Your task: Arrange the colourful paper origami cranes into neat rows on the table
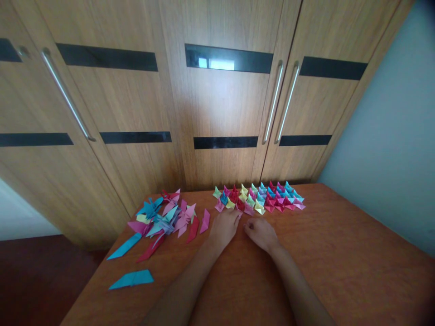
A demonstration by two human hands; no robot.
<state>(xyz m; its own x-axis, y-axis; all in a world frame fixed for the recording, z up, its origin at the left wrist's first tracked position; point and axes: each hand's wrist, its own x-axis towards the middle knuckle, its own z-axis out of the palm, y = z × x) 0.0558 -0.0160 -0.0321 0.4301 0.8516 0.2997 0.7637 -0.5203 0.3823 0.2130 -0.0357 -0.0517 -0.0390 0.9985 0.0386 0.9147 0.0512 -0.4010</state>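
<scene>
My left hand [224,227] rests at the front of the rows of small folded paper pieces. Its fingers are closed around a small pink folded paper piece [239,214], of which only a part shows. Just to the right, my right hand [261,232] lies on the table with its fingers curled in, and nothing shows in it. Beyond both hands stand several rows of pointed origami pieces in red, pink, yellow, green and blue, among them a yellow piece [259,207] and a red piece [269,204].
A loose heap of folded paper strips [166,222] lies on the left of the brown table [340,253]. Single strips lie apart from it: a pink strip [205,221] and a blue strip [132,279]. A wooden wardrobe [224,104] stands behind the table's back edge.
</scene>
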